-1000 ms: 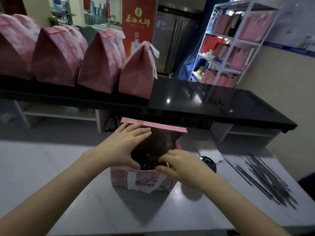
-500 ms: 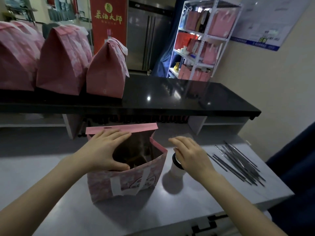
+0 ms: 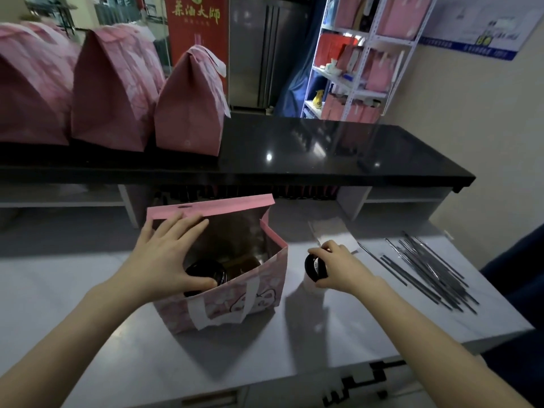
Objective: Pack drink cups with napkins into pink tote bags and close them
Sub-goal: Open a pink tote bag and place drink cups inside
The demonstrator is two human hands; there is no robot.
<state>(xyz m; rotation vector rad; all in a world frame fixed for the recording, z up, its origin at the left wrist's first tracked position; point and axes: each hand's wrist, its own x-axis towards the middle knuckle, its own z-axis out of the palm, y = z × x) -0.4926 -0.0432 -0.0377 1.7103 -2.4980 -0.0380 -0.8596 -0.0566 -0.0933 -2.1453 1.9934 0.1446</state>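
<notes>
An open pink tote bag [image 3: 253,301] with white handles stands on the white counter in front of me. Inside it sits a cup with a black lid [image 3: 219,273]. My left hand [image 3: 164,257] lies across the bag's mouth, fingers straight over the left rim and thumb on the near rim by that lid. To the right of the bag stands a second drink cup with a black lid [image 3: 312,267]. My right hand [image 3: 338,267] grips this cup around its lid. White napkins [image 3: 329,234] lie just behind that hand.
Three closed pink bags [image 3: 188,113] stand on the black upper counter [image 3: 338,154] at the left. Several dark straws [image 3: 426,269] lie spread at the right of the white counter [image 3: 88,290]. A white shelf rack [image 3: 362,54] with pink bags stands behind.
My right hand left the bag's mouth, moved right and closed on the second cup's lid. My left hand stayed on the bag. The camera turned right.
</notes>
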